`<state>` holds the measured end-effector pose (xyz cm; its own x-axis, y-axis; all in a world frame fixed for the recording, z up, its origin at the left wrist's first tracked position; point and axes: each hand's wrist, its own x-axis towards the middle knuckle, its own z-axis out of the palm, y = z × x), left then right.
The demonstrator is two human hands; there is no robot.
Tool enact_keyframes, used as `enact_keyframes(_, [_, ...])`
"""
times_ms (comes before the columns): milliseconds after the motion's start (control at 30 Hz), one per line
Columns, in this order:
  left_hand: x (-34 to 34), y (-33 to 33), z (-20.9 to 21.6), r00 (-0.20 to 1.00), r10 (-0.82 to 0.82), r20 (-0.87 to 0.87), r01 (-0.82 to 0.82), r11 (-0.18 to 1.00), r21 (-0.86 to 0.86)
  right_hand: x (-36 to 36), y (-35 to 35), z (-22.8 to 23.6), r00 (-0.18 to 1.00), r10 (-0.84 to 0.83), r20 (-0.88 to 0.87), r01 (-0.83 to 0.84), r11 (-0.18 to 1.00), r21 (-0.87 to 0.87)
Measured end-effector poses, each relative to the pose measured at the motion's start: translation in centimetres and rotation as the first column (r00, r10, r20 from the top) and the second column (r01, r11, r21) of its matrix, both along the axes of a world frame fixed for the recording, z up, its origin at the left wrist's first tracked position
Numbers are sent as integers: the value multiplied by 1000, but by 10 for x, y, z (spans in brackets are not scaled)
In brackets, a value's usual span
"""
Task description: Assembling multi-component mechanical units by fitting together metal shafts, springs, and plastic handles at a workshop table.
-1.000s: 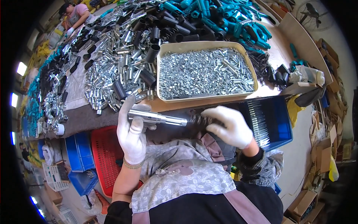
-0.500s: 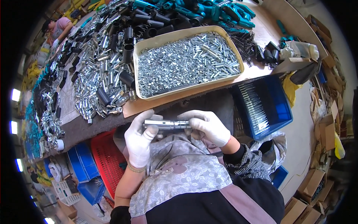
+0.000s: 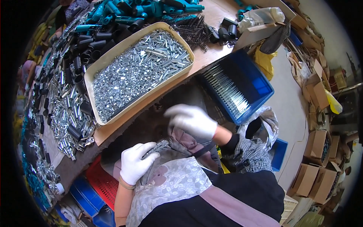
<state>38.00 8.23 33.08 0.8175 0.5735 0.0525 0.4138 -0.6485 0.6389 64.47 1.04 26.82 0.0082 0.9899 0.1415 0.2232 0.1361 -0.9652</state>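
The left hand (image 3: 137, 162) pinched a metal part (image 3: 162, 145) — likely stiff, slick, best gripped mid-length; the right hand (image 3: 193, 121), at two o'clock, blurred — closure unclear.

A pale floor (image 3: 284, 92) borders the wooden workbench (image 3: 213, 13).

White matt cloth covers the left hand (image 3: 137, 162) and right hand (image 3: 194, 123); the part (image 3: 162, 144) in the left is grey metal. Glossy metal pieces (image 3: 130, 72) fill a smooth, plastic-looking tray (image 3: 151, 91). The worktop (image 3: 213, 15) looks like smooth wood, the crate (image 3: 258, 103) shiny plastic, the apron (image 3: 177, 176) soft cloth.
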Motion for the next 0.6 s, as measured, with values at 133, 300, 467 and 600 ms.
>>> enact_keyframes(133, [5, -4, -7, 995, 70, 73, -67, 997, -35, 126, 5, -47, 772, -560, 300, 586, 810, 4])
enact_keyframes(300, [5, -7, -12, 996, 86, 35, -84, 996, -35, 214, -23, -116, 426, -157, 891, 511, 854, -94])
enact_keyframes(467, [9, -8, -17, 994, 94, 50, -92, 995, -33, 216, -21, -129, 344, -36, 938, 411, 904, -116])
enact_keyframes(600, [11, -7, -12, 997, 76, 33, -75, 997, -22, 218, -7, -125, 243, 26, 970, 398, 909, -125])
